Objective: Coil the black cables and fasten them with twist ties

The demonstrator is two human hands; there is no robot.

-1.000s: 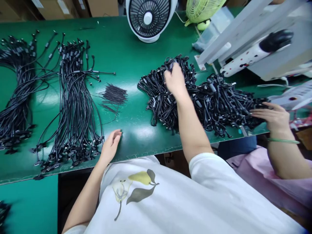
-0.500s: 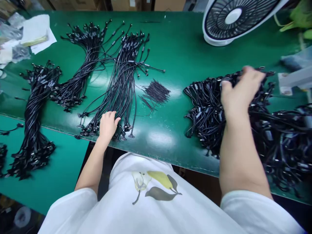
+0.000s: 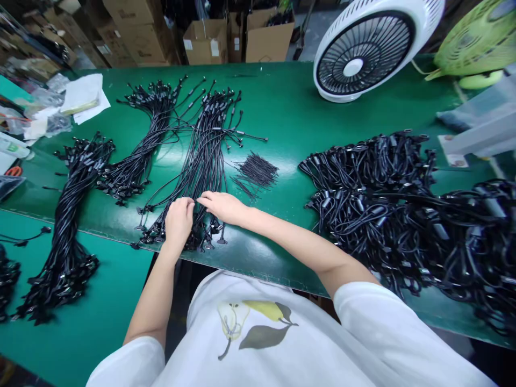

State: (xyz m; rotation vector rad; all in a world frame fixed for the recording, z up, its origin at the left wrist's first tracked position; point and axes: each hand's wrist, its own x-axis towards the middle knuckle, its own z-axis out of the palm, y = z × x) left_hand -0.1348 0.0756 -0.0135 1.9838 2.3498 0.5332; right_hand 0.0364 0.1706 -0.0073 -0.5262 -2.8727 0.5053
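Observation:
Straight black cables lie in a loose bundle [image 3: 201,156] on the green table, their plugs pointing both ways. Over its near end, my left hand [image 3: 178,219] is closed, thumb and fingers pinched on a black cable. My right hand [image 3: 221,207] comes in from the right with its fingertips pinched on the cable, almost touching the left fingers. The exact spot of the grip is partly hidden by the fingers. Just beyond my right hand lies a small pile of short thin black ties [image 3: 258,171].
Folded and tied black cables [image 3: 363,209] form a big heap on the right. Two more long cable bundles [image 3: 149,140] [image 3: 70,215] lie on the left. At the back stand a white fan [image 3: 355,64] and a green fan [image 3: 475,40]; papers [image 3: 84,97] lie back left.
My right hand has left the heap of folded cables and come across to my left hand. My left hand stays over the near end of the bundle. The view has tilted up.

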